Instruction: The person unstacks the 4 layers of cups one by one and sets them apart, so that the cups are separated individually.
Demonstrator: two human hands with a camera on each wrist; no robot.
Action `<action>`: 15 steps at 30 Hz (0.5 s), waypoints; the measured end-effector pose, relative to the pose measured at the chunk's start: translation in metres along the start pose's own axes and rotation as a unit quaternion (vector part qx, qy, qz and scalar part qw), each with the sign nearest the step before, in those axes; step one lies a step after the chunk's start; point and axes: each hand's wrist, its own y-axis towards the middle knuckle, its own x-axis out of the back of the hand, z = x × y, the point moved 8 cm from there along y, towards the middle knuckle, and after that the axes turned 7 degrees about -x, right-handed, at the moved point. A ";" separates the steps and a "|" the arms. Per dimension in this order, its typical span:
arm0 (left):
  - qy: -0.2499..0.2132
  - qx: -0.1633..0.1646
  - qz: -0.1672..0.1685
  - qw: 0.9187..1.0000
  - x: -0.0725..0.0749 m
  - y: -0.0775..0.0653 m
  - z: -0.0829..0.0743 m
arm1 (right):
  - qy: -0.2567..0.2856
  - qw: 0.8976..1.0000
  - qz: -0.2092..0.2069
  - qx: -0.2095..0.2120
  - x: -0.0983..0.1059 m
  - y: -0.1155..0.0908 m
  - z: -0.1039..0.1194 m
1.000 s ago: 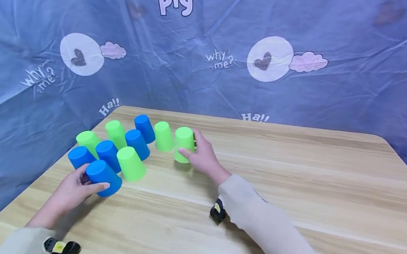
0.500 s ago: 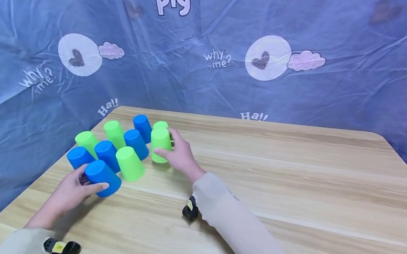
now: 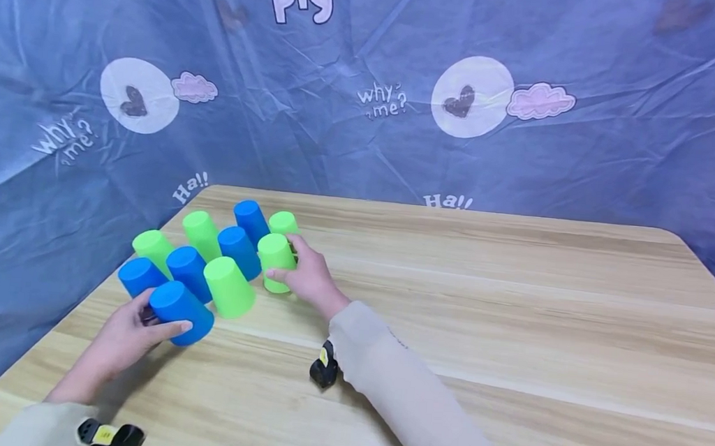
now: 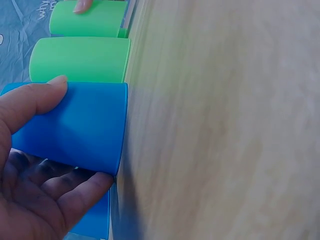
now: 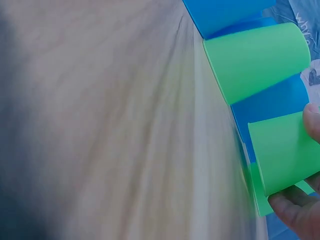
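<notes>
Upside-down blue and green cups stand in slanting rows on the left of the table. My left hand grips the nearest blue cup, thumb on its near side; the left wrist view shows that blue cup between thumb and fingers. My right hand holds a green cup at the right end of the group. In the right wrist view the held green cup overlaps other cups behind it. Between the hands stands another green cup, touched by neither.
Behind are more blue cups and green cups; one green cup is partly hidden by the held one. The wooden table stretches right. A blue printed cloth hangs along its back and left edges.
My right hand has moved left with its green cup, then slightly nearer, bringing it in front of the rear green cup and beside the blue ones. My left hand stays on the blue cup.
</notes>
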 end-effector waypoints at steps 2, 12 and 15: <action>-0.004 -0.002 -0.001 1.000 -0.001 0.000 0.000 | -0.001 1.000 0.006 -0.001 -0.004 0.001 0.000; -0.009 -0.008 -0.010 1.000 -0.001 0.001 0.004 | -0.008 1.000 0.011 0.001 -0.010 0.002 -0.002; -0.010 -0.001 -0.007 1.000 -0.001 0.001 0.003 | -0.006 1.000 0.008 -0.001 -0.009 0.003 -0.003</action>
